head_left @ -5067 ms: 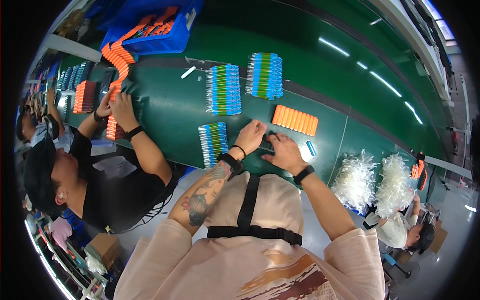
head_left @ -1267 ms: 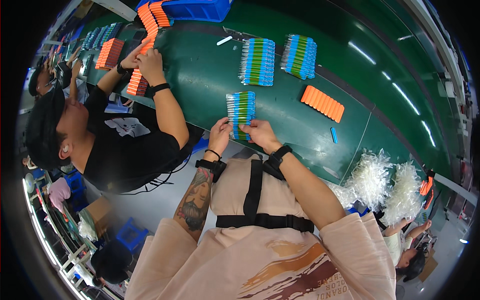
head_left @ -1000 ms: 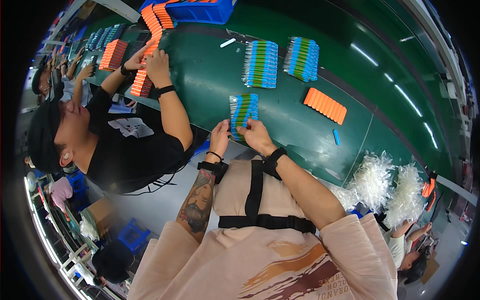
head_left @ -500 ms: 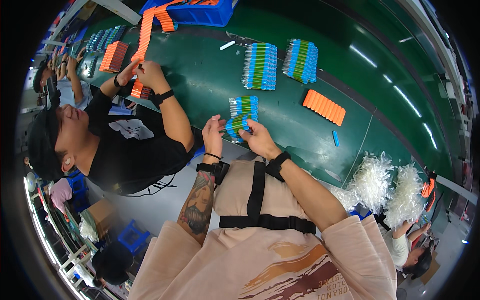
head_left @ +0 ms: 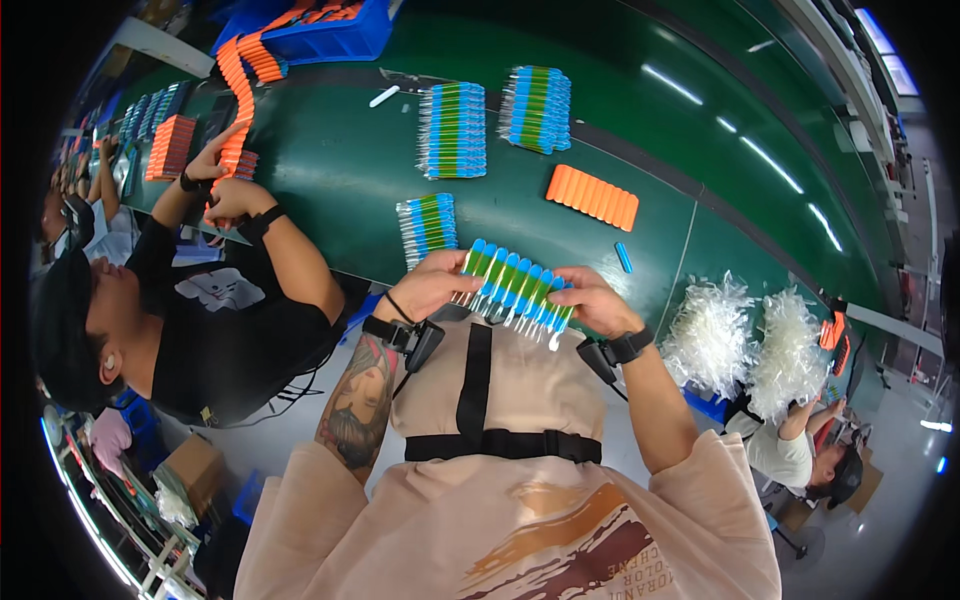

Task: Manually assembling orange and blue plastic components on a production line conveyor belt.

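My left hand (head_left: 432, 285) and my right hand (head_left: 597, 302) hold the two ends of a joined row of slim blue-and-green tubes (head_left: 515, 287) in clear wrapping. Fingers lie behind it and thumbs in front. The row is spread flat just off the table's near edge, its clear ends hanging toward me. Close to my left hand lies a small stack of the same rows (head_left: 428, 228). Two taller stacks, one nearer (head_left: 452, 130) and one farther right (head_left: 535, 110), stand beyond. An orange row of tubes (head_left: 592, 198) and a single blue tube (head_left: 624, 257) lie beyond my right hand.
Two heaps of clear plastic film (head_left: 712, 335) sit on the green table (head_left: 350, 150) at right. A co-worker at my left handles an orange strip (head_left: 236, 85) trailing from a blue bin (head_left: 345, 40). A small white stick (head_left: 384, 96) lies farther back.
The tube row, bunched and tilted between my hands before, is now spread out flat and closer to me. My right hand has moved to its right end. The view has shifted rightward.
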### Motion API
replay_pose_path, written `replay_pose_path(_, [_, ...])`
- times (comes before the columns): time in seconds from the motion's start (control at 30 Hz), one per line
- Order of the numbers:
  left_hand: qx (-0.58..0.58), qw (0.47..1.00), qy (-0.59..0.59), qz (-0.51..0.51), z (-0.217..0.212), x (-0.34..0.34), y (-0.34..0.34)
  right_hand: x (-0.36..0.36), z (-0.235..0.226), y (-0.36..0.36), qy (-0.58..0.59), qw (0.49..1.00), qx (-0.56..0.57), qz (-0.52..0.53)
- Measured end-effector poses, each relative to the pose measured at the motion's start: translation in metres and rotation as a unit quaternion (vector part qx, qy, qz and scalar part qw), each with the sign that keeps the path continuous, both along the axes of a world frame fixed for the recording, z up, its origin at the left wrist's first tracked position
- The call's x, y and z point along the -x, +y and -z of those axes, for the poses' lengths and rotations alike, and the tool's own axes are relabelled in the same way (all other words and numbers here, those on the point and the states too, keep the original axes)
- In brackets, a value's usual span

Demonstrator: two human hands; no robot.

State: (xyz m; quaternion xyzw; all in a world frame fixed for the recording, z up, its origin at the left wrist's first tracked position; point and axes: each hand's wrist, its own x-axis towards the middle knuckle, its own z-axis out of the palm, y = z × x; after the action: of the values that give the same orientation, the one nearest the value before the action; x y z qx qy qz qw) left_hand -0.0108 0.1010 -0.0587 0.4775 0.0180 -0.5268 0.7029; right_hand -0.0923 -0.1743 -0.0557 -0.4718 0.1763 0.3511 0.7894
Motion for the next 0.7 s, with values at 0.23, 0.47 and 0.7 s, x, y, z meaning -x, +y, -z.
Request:
replay_pose_path(0.23, [-0.175, 0.945, -0.238, 0.137, 0.027, -0.023, -0.052, 0.048, 0.036, -0.059, -0.041, 0.972, 0.195, 0.121])
replay_pose_path(0.47, [-0.208, 0.735, -0.619, 0.186, 0.032, -0.03, -0.091, 0.044, 0.035, -0.06, -0.366, 0.74, 0.554, 0.109])
replay_pose_path(0.7, [-0.134, 0.457, -0.86, 0.185, 0.066, -0.045, -0.099, 0.035, 0.051, -0.081, -0.525, 0.543, 0.651, -0.081])
